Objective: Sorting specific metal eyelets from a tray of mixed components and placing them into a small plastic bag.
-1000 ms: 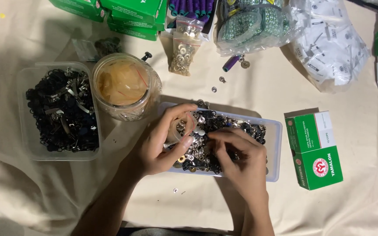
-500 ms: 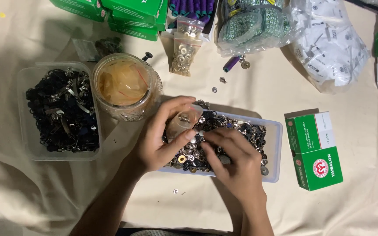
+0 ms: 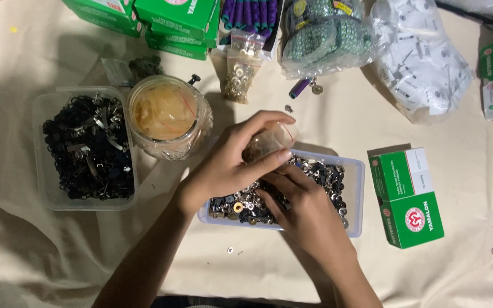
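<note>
Left hand: the left hand (image 3: 226, 165) is curled round a small clear plastic bag (image 3: 269, 140), which is held tilted just above the far edge of the tray; fingers and thumb are closed on it.
Right hand: the right hand (image 3: 306, 211) is laid palm-down in the tray, its fingertips pressed among the metal pieces; whether anything is pinched between them cannot be told.
Hands together: the two hands are kept close, touching or nearly so over the tray's middle.
Tray: a shallow clear tray (image 3: 356, 194) is set on the cloth-covered table (image 3: 58, 251), and is filled with small silver and dark snap fasteners (image 3: 326, 174).
Progress: some dark and metal content is seen inside the bag, though how much cannot be judged; the tray is seen well covered with fasteners, so most of the heap appears unhandled.
Left side: a clear tub of black clips (image 3: 87, 148) and a glass jar (image 3: 166, 117) with a yellowish filling are placed near the left forearm, apart from the tray.
Right side: a green and white carton (image 3: 409, 199) is lying just beside the tray.
Far edge: more green cartons (image 3: 172, 20), a packet of brass-coloured eyelets (image 3: 239, 71) and bagged goods (image 3: 423, 63) are ranged well behind.
In the way: only the jar is close to the left wrist; loose fasteners are scattered on the cloth.
</note>
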